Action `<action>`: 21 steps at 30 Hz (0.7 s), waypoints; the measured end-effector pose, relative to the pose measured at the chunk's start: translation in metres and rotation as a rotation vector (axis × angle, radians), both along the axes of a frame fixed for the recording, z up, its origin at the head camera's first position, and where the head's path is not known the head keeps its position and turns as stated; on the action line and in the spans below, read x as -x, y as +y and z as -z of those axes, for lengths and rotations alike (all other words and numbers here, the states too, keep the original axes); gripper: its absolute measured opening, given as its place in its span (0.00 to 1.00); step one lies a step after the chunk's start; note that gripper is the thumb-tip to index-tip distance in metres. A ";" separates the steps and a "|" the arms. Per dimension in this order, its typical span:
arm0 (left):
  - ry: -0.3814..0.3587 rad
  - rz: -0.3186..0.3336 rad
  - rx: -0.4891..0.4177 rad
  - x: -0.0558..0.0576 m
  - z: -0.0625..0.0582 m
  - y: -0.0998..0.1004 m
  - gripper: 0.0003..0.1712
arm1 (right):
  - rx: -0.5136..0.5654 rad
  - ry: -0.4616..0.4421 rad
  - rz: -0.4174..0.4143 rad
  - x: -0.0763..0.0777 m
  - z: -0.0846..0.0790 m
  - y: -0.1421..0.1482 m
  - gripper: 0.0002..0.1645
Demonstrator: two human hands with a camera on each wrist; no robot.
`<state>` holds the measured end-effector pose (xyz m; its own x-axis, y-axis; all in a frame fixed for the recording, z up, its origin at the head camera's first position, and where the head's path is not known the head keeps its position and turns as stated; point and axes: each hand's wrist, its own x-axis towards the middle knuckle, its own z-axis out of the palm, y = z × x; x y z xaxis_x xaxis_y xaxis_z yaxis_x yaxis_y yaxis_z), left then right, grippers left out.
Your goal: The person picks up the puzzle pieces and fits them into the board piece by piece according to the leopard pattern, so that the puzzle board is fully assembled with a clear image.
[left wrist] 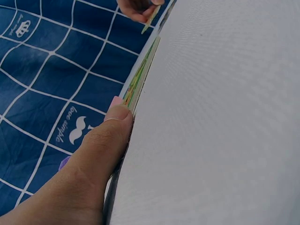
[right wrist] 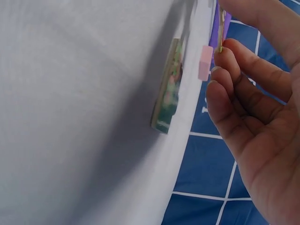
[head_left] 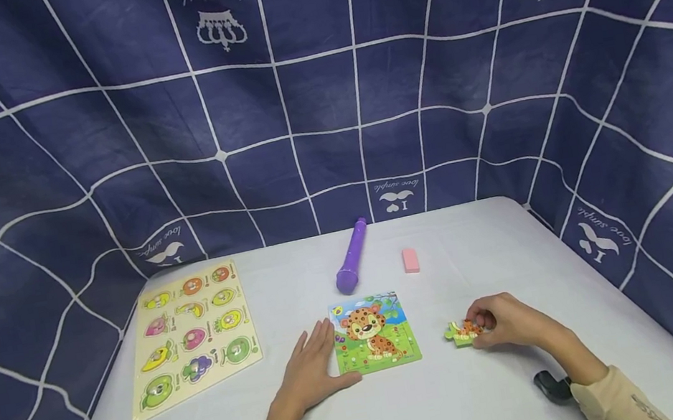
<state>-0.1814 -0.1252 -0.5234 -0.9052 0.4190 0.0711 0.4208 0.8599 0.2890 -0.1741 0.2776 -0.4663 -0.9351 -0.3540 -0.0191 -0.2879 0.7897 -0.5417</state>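
Observation:
A square picture puzzle point(head_left: 376, 333) with a spotted leopard cub on green grass lies flat on the table. My left hand point(head_left: 312, 364) rests at its left side, fingers straight along the edge and thumb at the lower left corner. In the left wrist view the thumb point(left wrist: 101, 140) meets the puzzle's edge point(left wrist: 140, 77). To the right of the puzzle, my right hand point(head_left: 504, 319) pinches a small jigsaw piece point(head_left: 462, 333) in green, yellow and spotted orange. From the right wrist, this piece point(right wrist: 220, 33) appears edge-on between thumb and fingertips, raised above the table.
A wooden fruit puzzle board point(head_left: 192, 333) lies at the table's left. Behind the leopard puzzle are a purple toy microphone point(head_left: 353, 255) and a pink block point(head_left: 410, 261). Dark blue checked cloth point(head_left: 319, 96) hangs around the back and sides of the white table point(head_left: 407, 417).

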 end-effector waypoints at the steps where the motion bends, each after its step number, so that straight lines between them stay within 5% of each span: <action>1: 0.001 -0.001 -0.002 0.000 0.000 0.000 0.68 | 0.000 0.004 0.001 0.000 0.000 0.000 0.19; 21: -0.004 -0.003 -0.024 -0.001 0.000 0.000 0.68 | 0.030 0.020 -0.017 -0.004 -0.003 -0.002 0.18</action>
